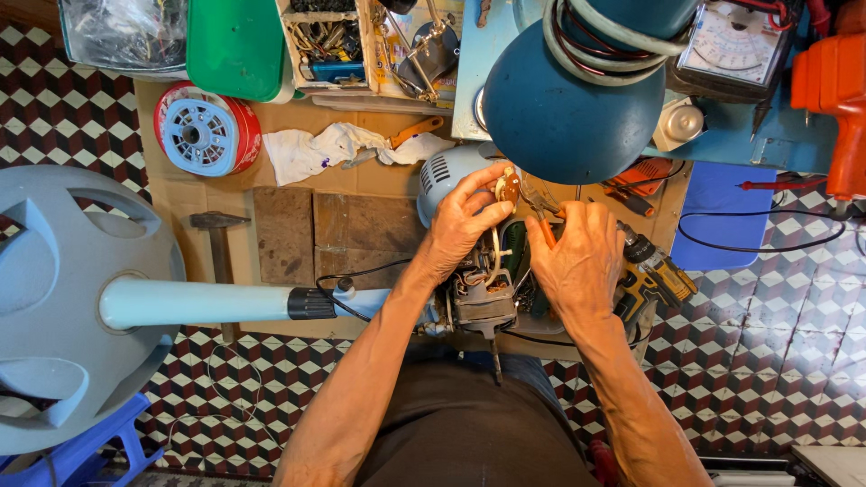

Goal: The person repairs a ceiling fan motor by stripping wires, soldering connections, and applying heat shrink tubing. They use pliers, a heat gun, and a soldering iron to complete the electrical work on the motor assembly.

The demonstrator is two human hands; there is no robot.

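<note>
While left hand [465, 221] pinches wires [495, 257], right hand [582, 257] grips pliers [541, 216].

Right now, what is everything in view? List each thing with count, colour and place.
fan motor: one, grey metal with white wires, centre, under both hands
fan stand: one, pale blue, base and pole at left
pliers: one, orange handles, in the right hand
cordless drill: one, yellow and black, right of the hands
lamp: one, dark blue, top centre
hammer: one, dark head, left on cardboard
rag: one, white, top centre
wire spool: one, red and blue, top left
meter: one, analogue dial, top right
left hand: holds a small brown part
right hand: grips the pliers
</note>
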